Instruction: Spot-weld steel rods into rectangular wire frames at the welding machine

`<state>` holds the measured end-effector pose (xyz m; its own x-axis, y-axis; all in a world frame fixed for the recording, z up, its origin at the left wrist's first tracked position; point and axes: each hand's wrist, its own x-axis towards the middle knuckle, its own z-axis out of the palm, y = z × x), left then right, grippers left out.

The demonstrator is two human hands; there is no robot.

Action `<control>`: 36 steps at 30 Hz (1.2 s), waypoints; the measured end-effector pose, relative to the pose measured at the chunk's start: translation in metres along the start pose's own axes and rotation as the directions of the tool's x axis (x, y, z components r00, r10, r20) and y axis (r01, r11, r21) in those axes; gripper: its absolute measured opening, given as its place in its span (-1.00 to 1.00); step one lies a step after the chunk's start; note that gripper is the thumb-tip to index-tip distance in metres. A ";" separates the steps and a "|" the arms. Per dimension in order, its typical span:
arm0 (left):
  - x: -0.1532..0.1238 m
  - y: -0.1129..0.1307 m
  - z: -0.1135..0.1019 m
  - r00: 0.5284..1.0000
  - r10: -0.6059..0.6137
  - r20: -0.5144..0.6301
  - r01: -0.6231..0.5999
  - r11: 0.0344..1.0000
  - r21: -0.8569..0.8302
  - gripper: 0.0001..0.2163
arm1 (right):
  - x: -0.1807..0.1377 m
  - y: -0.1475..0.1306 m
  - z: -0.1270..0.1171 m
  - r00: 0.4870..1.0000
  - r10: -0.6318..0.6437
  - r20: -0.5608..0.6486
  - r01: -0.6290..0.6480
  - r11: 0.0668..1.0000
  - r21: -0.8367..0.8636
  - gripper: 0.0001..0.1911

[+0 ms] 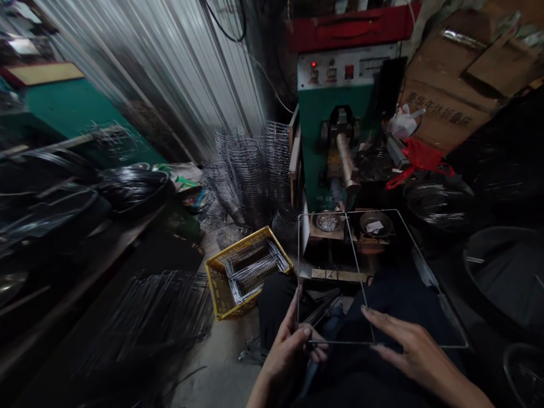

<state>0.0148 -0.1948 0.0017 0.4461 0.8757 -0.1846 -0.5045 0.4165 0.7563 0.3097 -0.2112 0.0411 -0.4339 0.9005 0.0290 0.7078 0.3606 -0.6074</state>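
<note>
A rectangular metal wire frame [356, 258] with one crossbar hangs over my lap. My left hand [293, 337] is closed around its near left corner, thumb and fingers on the wire. At the crossbar's near end, my right hand [410, 343] has its thumb and fingers on either side of the wire, pinching it. Beyond the frame stands a green machine [314, 153] with a metal arm [346, 158] sticking out toward me. Below that arm sits a round dish of small metal pieces [327, 221], seen through the frame. Beside it rests a dark dish [377, 224] holding a white scrap.
A yellow crate [216, 289] with bundled wire pieces stands on the floor left of my knees. Behind it rise stacks of wire rings [244, 170]. Wire frames [157, 311] are piled at lower left. A cardboard box [446, 107] and black basins [501, 272] are on the right.
</note>
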 end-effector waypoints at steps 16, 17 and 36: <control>0.106 0.043 -0.011 0.996 0.080 0.039 -0.083 0.995 0.060 -0.10 | 0.096 0.049 -0.032 0.982 0.022 -0.189 -0.035 0.997 -0.067 -0.39; 0.127 0.053 -0.013 0.993 0.107 0.055 -0.110 0.992 0.066 -0.09 | 0.116 0.058 -0.040 0.976 0.019 -0.219 -0.045 0.992 -0.114 -0.37; 0.244 0.116 -0.021 0.971 0.235 0.044 -0.238 0.970 0.058 -0.13 | 0.244 0.132 -0.099 0.890 -0.142 -0.434 0.019 0.961 -0.277 -0.50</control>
<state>0.0493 0.0723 0.0315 0.3469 0.9376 0.0261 -0.5519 0.1815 0.8139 0.3523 0.0795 0.0469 -0.2446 0.8552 0.4569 0.8262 0.4304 -0.3635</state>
